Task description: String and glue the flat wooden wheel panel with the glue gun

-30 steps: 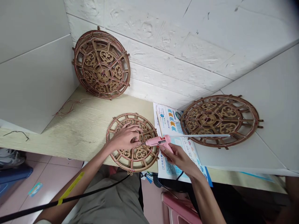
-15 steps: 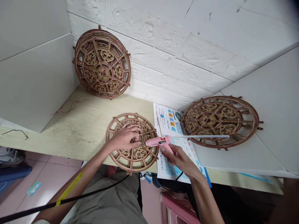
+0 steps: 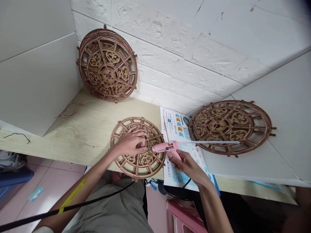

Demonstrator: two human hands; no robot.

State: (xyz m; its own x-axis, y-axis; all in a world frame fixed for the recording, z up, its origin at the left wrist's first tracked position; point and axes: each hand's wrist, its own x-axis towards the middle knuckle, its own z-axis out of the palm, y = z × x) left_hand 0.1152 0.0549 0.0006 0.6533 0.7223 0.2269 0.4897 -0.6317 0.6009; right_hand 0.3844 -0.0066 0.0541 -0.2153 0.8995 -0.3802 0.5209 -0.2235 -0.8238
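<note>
A round openwork lattice disc [image 3: 145,159], gold-brown with scrollwork and reddish wire along its ribs, lies on the table below me. My left hand [image 3: 131,142] rests over its middle. The thumb and fingertips are pinched together near the centre; what they hold, if anything, is too small to make out. My right hand [image 3: 186,163] grips the handle of a pink glue gun [image 3: 167,147]. Its nozzle points left at the disc's centre, close to my left fingertips. A long clear glue stick [image 3: 213,142] sticks out of the gun's back.
Several similar discs [image 3: 108,64] lean against the white brick-patterned wall at the back left. Another disc stack [image 3: 230,126] leans at the right. Printed sheets [image 3: 175,121] lie under the gun. Loose wires [image 3: 70,110] lie on the table's left side. A black cable [image 3: 97,201] crosses my left forearm.
The view has shifted very slightly. Both hands and the glue gun keep nearly the same places over the disc.
</note>
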